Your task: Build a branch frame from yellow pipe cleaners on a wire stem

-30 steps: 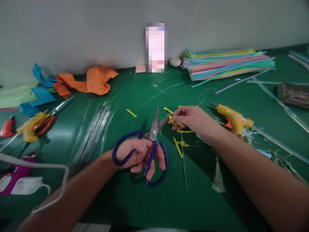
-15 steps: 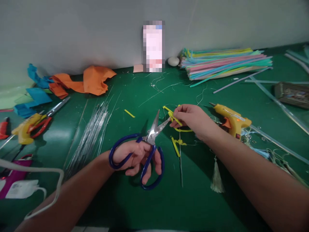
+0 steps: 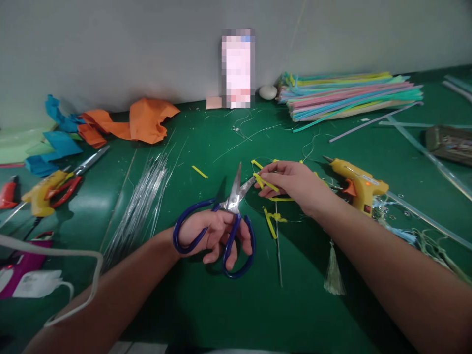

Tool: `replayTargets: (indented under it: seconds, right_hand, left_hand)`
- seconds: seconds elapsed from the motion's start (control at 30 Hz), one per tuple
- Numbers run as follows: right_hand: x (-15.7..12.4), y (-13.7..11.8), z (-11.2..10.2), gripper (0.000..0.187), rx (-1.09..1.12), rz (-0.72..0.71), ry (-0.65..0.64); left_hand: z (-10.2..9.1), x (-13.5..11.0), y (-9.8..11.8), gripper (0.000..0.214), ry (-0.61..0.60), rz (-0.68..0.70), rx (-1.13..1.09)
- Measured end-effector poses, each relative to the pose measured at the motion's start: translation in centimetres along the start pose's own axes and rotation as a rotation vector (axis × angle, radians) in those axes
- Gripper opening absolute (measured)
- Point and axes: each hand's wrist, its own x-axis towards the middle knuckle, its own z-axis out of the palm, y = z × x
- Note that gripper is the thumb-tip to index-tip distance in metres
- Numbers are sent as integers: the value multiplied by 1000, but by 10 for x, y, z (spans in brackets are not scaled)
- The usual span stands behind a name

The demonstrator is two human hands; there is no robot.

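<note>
My left hand [image 3: 214,235] grips blue-handled scissors [image 3: 228,216] through the loops, blades parted and pointing up toward a thin yellow strip [image 3: 266,184]. My right hand [image 3: 291,183] pinches that yellow strip just right of the blade tips, over the green table [image 3: 221,305]. More yellow strip pieces [image 3: 272,220] wrapped on a thin wire lie just below my right hand. One loose yellow scrap [image 3: 200,171] sits left of the blades.
A yellow glue gun [image 3: 359,184] lies right of my right hand, a pale tassel [image 3: 334,275] below it. Silver wires [image 3: 142,201] fan out on the left. Coloured strips [image 3: 346,94] stack at back right; orange paper [image 3: 143,120], another glue gun [image 3: 42,192] and red-handled scissors [image 3: 73,179] lie left.
The scissor blades first swung right toward the yellow strip, then came back a little and stand parted beside it. My right hand keeps its pinch on the strip in nearly the same place.
</note>
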Motion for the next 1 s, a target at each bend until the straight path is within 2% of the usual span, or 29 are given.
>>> replayTargets:
  seconds: [0.47,0.63,0.73,0.83,1.0]
  right_hand:
    - [-2,3,1,10,53,26,-98]
    - [-1,3,2,14,-15,-19,-146]
    - [-1,2,3,14,-55,-25,-144]
    - [-1,2,4,15,-48,-21,-135]
    - [-2,4,3,16,-38,-37,-128]
  left_hand:
    - [5,11,-5,30,26,32,13]
    - [11,14,-8,20,115,63,17]
    - [14,13,-7,14,186,56,35]
    - [16,11,-6,12,205,32,39]
    - [17,10,-4,36,211,-8,46]
